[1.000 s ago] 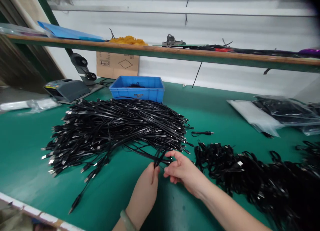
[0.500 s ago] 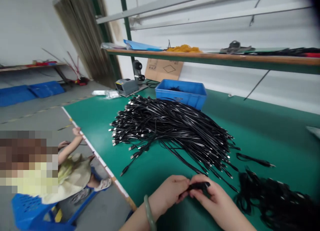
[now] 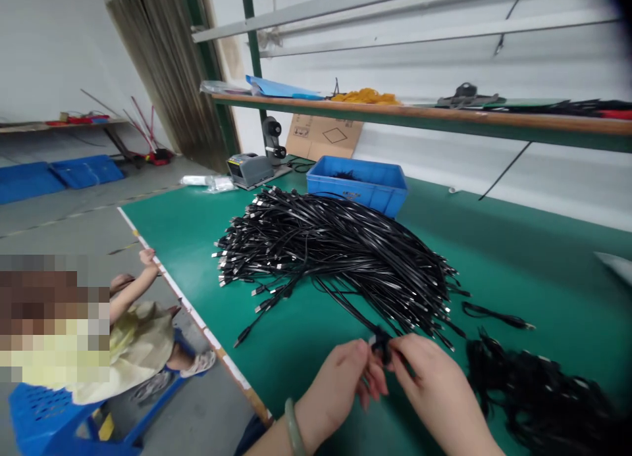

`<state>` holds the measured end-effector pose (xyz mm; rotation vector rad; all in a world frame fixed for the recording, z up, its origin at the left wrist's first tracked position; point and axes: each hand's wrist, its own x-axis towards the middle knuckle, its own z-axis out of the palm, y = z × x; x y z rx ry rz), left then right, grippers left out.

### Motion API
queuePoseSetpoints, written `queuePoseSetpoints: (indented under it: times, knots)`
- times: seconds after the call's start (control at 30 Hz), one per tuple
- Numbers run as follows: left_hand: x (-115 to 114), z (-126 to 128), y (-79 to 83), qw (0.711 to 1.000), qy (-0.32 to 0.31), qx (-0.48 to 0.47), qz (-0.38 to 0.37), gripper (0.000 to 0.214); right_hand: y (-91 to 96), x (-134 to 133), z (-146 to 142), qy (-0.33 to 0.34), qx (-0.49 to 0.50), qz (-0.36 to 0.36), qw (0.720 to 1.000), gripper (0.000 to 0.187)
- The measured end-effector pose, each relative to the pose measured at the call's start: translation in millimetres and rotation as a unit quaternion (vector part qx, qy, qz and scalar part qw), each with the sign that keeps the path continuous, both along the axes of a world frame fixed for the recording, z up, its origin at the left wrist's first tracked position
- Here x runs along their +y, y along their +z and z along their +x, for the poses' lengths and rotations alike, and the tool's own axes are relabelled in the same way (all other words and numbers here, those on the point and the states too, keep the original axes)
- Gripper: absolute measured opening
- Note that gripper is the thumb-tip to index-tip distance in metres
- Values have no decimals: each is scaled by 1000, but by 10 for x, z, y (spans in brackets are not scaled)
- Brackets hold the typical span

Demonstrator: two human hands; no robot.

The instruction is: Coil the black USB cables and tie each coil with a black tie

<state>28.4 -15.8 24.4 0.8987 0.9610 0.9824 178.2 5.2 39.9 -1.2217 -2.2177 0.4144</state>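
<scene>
small, bunched black cable (image 3: 381,346), partly blurred

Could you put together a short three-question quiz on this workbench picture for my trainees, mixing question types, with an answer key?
1. Multiple choice: What is between the camera wearer's left hand and right hand?
A) a yellow strap
B) a black cable bundle
C) a white cup

2. True or false: The camera wearer has a pale green bangle on the left wrist.

3. Fill the gap: From the camera wearer's viewpoint, the dark tangled heap lies to the ____ of the large pile of black cables.

Key: 1. B; 2. True; 3. right
</scene>
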Motion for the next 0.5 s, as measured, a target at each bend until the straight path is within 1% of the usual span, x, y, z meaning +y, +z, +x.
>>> queuePoseSetpoints:
  times: [0.07,0.1,0.17,0.23,0.27,0.33,0.37,0.4,0.47,0.5]
  knots:
    - [26,-53,41,998,43,43,32,49,44,-7,-25,33,13,-56,998,18]
    - [40,-78,57,996,50,64,37,42,71,-11,-37,44,33,-85,995,17]
    - [56,-110,75,996,24,80,18,34,118,-11,-56,31,73,-115,990,18]
    - [54,-118,84,998,-24,63,-8,37,136,3,-66,-3,93,-109,990,19]
    - [51,-120,92,998,-38,54,-11,37,130,13,-69,-15,97,-108,989,18]
    - [52,-132,118,997,-20,70,23,28,100,33,-77,-24,124,-144,982,15]
    - [60,-142,133,994,-1,94,53,23,82,39,-82,-24,152,-183,971,14]
    - [71,-153,147,989,18,125,83,22,67,42,-87,-23,189,-232,954,14]
    - [100,-168,157,975,34,181,126,25,52,40,-98,-19,274,-324,905,19]
    - [112,-167,150,972,33,191,133,23,52,34,-103,-16,309,-352,883,22]
